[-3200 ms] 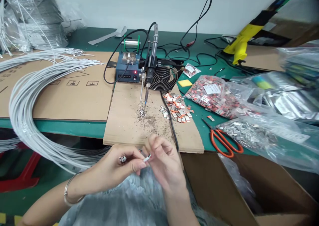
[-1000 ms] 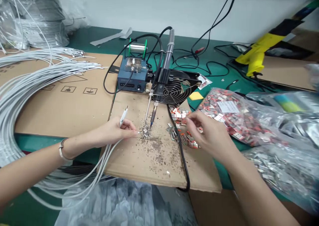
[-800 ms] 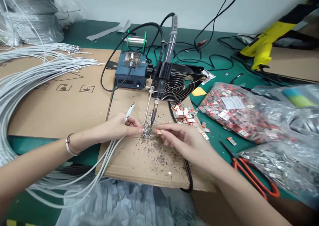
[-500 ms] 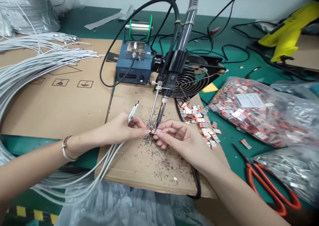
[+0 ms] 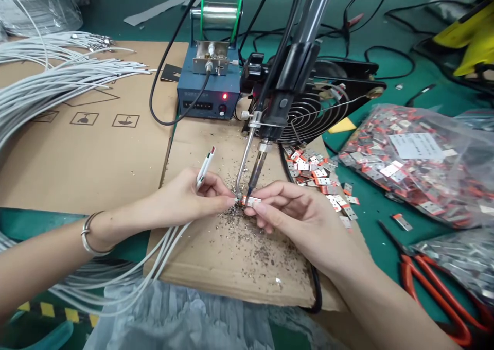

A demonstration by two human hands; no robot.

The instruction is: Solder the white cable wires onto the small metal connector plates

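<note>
My left hand (image 5: 200,195) is closed on several white cables (image 5: 169,247), their stripped ends (image 5: 208,160) poking up above the fingers. Its thumb and forefinger pinch one cable end close under the iron. Between the fingertips of my right hand (image 5: 287,206) is a USB connector (image 5: 251,201) with an orange-red part, held against that cable end. Just above the joint comes the tip of a mounted soldering iron (image 5: 254,171). Beside the tip, a bent metal solder feed tube (image 5: 244,167) ends. The exact contact point is partly hidden by my fingers.
Behind stands a blue solder feeder (image 5: 208,95) with a solder spool (image 5: 221,18), beside a black fan (image 5: 309,116). Loose USB connectors (image 5: 320,174) lie right, near a bag of connectors (image 5: 417,159) and red-handled scissors (image 5: 432,288). Solder crumbs dot the cardboard (image 5: 200,262). A cable bundle (image 5: 77,82) lies left.
The feeder's red light is now lit. The view has shifted closer and slightly down. Both hands keep their grip on the cable and connector at the iron tip.
</note>
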